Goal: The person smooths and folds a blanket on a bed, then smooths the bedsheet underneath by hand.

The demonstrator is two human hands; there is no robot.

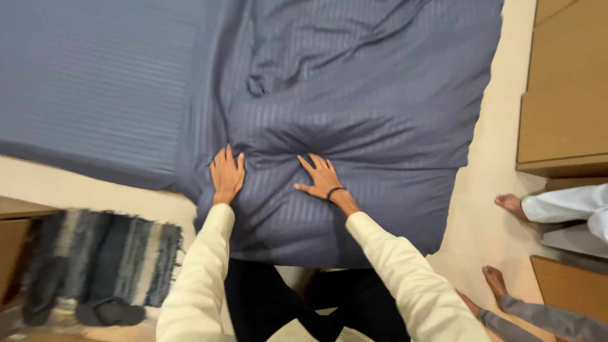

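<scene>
left hand [226,174]: flat and open, fingers together and pointing up the frame, palm pressed on the dark grey-blue striped cotton duvet [354,95]; holds nothing
right hand [322,178]: flat and open, fingers spread, palm down on the same duvet, a thin black band on its wrist; holds nothing
sleeves: both arms in long cream sleeves, running up from the bottom edge to the hands
duvet: lies rumpled over the bed, its near edge hanging over the bedside towards the person; creases bunch just above the two hands
bed sheet [95,76]: matching grey-blue striped sheet, smooth, on the left part of the bed beside the duvet
rug [101,259]: fringed blue, grey and white striped woven rug on the pale floor, lower left, with a dark slipper [111,311] at its near edge
other people: two bare feet [510,204] and trouser legs on the floor at the right, well apart from the hands
wooden cabinet [563,82]: light brown, at the right edge
</scene>
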